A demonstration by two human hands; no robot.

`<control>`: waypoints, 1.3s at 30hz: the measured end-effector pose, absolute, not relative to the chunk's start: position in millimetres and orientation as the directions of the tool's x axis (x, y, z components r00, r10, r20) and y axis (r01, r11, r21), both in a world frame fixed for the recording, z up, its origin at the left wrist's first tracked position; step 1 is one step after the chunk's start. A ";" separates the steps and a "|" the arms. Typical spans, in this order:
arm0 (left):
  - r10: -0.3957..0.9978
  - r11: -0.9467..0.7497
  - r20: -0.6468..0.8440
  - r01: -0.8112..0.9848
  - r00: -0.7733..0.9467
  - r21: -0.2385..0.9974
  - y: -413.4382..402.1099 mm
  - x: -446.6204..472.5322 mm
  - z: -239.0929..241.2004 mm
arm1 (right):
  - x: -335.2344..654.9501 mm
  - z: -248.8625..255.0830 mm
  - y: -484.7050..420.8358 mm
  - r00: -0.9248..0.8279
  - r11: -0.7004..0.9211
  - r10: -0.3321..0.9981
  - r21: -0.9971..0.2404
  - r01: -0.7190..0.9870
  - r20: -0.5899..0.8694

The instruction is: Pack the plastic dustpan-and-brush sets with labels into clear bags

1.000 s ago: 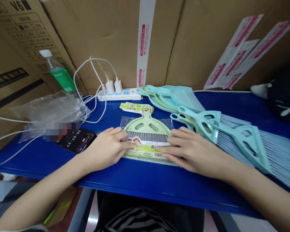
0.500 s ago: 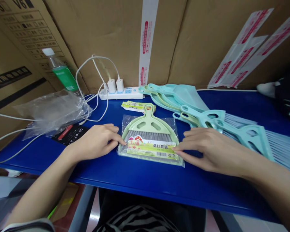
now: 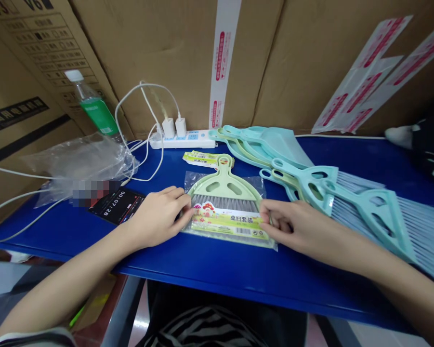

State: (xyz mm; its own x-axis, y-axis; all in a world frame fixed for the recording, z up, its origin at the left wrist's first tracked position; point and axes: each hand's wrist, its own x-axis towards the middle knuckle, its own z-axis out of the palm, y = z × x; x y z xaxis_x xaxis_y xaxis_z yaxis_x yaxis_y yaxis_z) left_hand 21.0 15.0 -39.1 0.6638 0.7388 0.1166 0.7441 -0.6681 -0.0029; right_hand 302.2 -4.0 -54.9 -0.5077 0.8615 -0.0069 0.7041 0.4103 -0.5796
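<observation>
In the head view a pale green brush and dustpan set lies flat on the blue table, inside a clear plastic bag. A printed card label with red mushrooms crosses its lower part. My left hand is closed, thumb and finger pinching the left edge of the bag. At the opposite edge my right hand has its fingers curled and pinches the bag beside the label's end. The fingertips partly hide both edges. More card labels lie behind the brush's handle.
Several loose dustpans and brushes lie at the right. A phone showing a timer, crumpled plastic bags, a green-labelled bottle and a power strip with white cables stand left and back. Cardboard boxes wall the rear.
My left hand has moved slightly right onto the bag's edge, uncovering more of the phone. My right hand's fingers have curled in at the right edge. The set has hardly moved.
</observation>
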 end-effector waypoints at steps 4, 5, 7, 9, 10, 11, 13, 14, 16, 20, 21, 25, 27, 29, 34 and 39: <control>0.788 -0.613 0.128 0.788 0.603 0.055 14.4 24.1 -45.7 | 300.6 -55.6 -4.1 -0.483 0.340 0.874 -0.642 0.687 -0.053; 0.797 -0.601 0.128 0.796 0.591 0.070 14.6 24.4 -46.5 | 300.0 -56.0 -3.9 -0.472 0.328 0.880 -0.649 0.686 -0.055; 0.806 -0.590 0.130 0.801 0.578 0.098 15.4 24.4 -47.2 | 298.7 -57.1 -3.7 -0.452 0.305 0.890 -0.659 0.687 -0.061; 0.805 -0.592 0.127 0.795 0.579 0.130 16.7 23.9 -47.1 | 297.6 -58.1 -3.8 -0.444 0.283 0.893 -0.674 0.683 -0.075; 0.805 -0.594 0.125 0.791 0.580 0.148 17.4 23.5 -46.9 | 297.3 -58.6 -3.9 -0.445 0.273 0.892 -0.682 0.678 -0.086; 0.805 -0.594 0.124 0.788 0.581 0.164 18.0 23.0 -46.7 | 297.1 -59.0 -4.0 -0.444 0.263 0.891 -0.690 0.675 -0.095; 0.805 -0.594 0.119 0.782 0.582 0.190 18.9 22.3 -46.1 | 297.0 -59.4 -4.2 -0.443 0.256 0.891 -0.699 0.668 -0.098; 0.801 -0.598 0.120 0.776 0.586 0.201 19.1 21.9 -45.9 | 297.1 -59.5 -4.3 -0.444 0.257 0.891 -0.699 0.667 -0.096; 0.787 -0.617 0.129 0.757 0.604 0.217 19.1 21.5 -45.7 | 297.1 -59.0 -4.5 -0.450 0.268 0.889 -0.697 0.665 -0.087; 0.761 -0.648 0.141 0.730 0.633 0.218 18.2 21.2 -45.8 | 296.7 -56.8 -5.6 -0.463 0.275 0.881 -0.692 0.667 -0.097; 0.758 -0.651 0.141 0.728 0.636 0.217 18.1 21.2 -45.7 | 296.6 -56.4 -6.1 -0.465 0.274 0.880 -0.691 0.669 -0.100; 0.739 -0.672 0.149 0.706 0.657 0.224 18.2 20.6 -44.6 | 297.6 -55.8 -7.9 -0.475 0.268 0.872 -0.693 0.669 -0.121; 0.733 -0.679 0.145 0.699 0.665 0.227 18.1 19.8 -43.8 | 298.9 -55.9 -8.6 -0.478 0.254 0.865 -0.689 0.679 -0.152; 0.736 -0.674 0.125 0.705 0.665 0.221 17.7 19.0 -43.1 | 300.3 -55.6 -9.0 -0.481 0.241 0.858 -0.685 0.688 -0.181; 0.760 -0.647 0.074 0.740 0.646 0.183 15.3 18.8 -42.3 | 302.9 -51.8 -8.2 -0.509 0.227 0.836 -0.713 0.664 -0.208; 0.777 -0.625 0.046 0.762 0.628 0.169 12.2 21.2 -39.8 | 307.1 -48.6 -4.9 -0.526 0.222 0.820 -0.724 0.653 -0.223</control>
